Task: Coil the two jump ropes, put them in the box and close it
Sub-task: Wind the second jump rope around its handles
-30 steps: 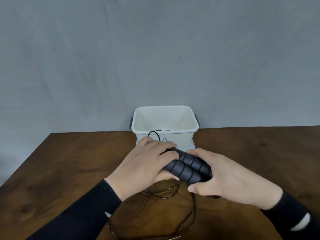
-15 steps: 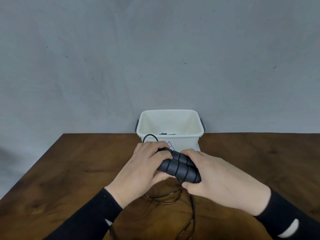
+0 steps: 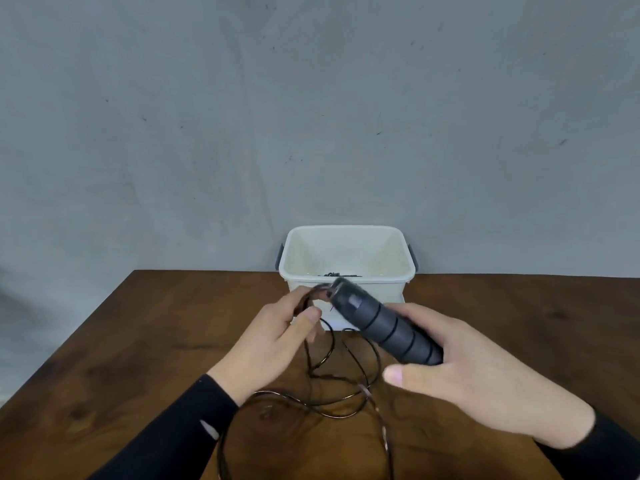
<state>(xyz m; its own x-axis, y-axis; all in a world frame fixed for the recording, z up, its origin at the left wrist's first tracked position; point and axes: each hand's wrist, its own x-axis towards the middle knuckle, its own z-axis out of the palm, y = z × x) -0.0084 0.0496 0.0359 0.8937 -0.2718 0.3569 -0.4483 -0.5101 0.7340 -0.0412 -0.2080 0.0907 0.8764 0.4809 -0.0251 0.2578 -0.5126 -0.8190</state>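
The box (image 3: 346,252) stands open at the far edge of the surface (image 3: 138,341), against the wall. A dark item lies on its floor; only a strip shows above the near rim, so it cannot be identified. No lid can be made out. The cord (image 3: 325,355) runs off the near edge of the view, and its loops are blurred where they cross. The left fingertips are hidden behind the left thumb and the cord.

Half a second ago both hands were clasped together over the handles (image 3: 384,325). The hands have since separated: the left hand (image 3: 273,341) has shifted left and the handles point toward the box.

The right hand (image 3: 464,372) is closed around the near end of the handles, thumb extended to the left below them. Whether one or two handles sit in this grip cannot be told. The left grip pinches the cord just left of the handle tip, in front of the box. The remaining cord lies loose on the surface between the forearms.
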